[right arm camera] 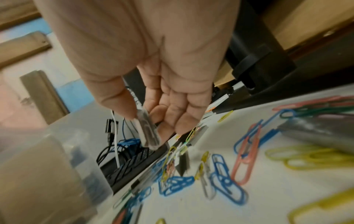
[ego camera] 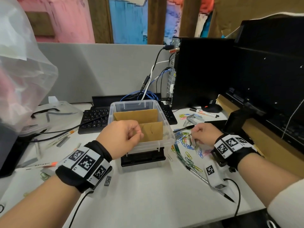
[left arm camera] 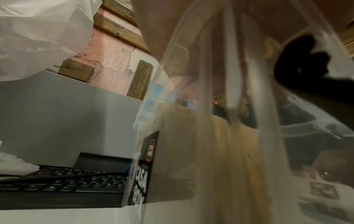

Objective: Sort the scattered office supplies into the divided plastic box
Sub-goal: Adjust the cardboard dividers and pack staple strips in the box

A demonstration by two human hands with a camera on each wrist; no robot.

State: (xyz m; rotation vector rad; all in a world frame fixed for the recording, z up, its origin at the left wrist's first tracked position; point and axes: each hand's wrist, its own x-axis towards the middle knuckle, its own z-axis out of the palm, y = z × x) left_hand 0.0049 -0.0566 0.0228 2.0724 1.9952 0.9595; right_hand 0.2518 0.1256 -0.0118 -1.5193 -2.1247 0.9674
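A keyboard (ego camera: pixel 95 118) lies behind the clear divided box (ego camera: pixel 166 134) on the table (ego camera: pixel 148 195), with coloured paper clips (ego camera: pixel 187 145) scattered just right of it. My left hand (ego camera: pixel 122 137) hovers at the box's near corner, fingers curled — what they pinch is hidden. My right hand (right arm camera: pixel 153 75) pinches a blurred silvery clip (right arm camera: pixel 148 133).

We see the box (ego camera: pixel 166 142) at the middle of the desk (ego camera: pixel 148 195), on a stand (ego camera: pixel 143 157), with cardboard dividers (ego camera: pixel 136 115) upright inside it. Behind the box lies a keyboard (ego camera: pixel 95 119), and behind that, cables (ego camera: pixel 139 94). Right of the box, paper clips (ego camera: pixel 189 145) lie scattered on the desk; markers (ego camera: pixel 205 112) lie farther back. A computer tower (ego camera: pixel 202 71) stands at the back right. Left of the box lie more markers (ego camera: pixel 64 137) and a bag (ego camera: pixel 24 71).
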